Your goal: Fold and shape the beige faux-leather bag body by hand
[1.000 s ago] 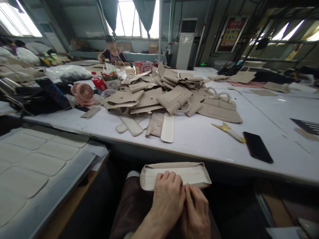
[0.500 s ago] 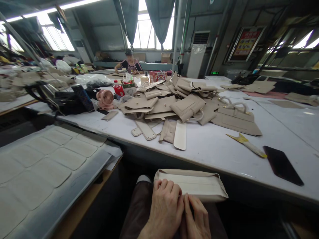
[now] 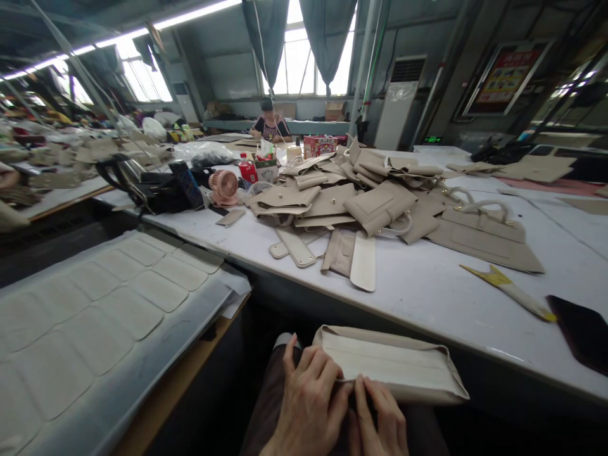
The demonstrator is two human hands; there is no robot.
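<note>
A beige folded bag panel (image 3: 399, 367) rests on my lap below the table edge. My left hand (image 3: 308, 405) lies on its near left edge with fingers curled over the rim, gripping it. My right hand (image 3: 382, 415) sits right beside it, fingertips pinching the same near edge. Both hands touch each other at the bottom of the view.
The white table (image 3: 427, 297) carries a heap of beige bag parts (image 3: 375, 196), loose strips (image 3: 363, 259), a yellow-tipped tool (image 3: 510, 291), a dark phone (image 3: 582, 329) and a pink fan (image 3: 224, 187). A tray of beige oval pieces (image 3: 109, 297) stands left. A person sits at the far end (image 3: 270, 123).
The view has swung left and tilted up, so the table contents shifted right. My hands stay on the panel's near edge; my left fingers have spread a little.
</note>
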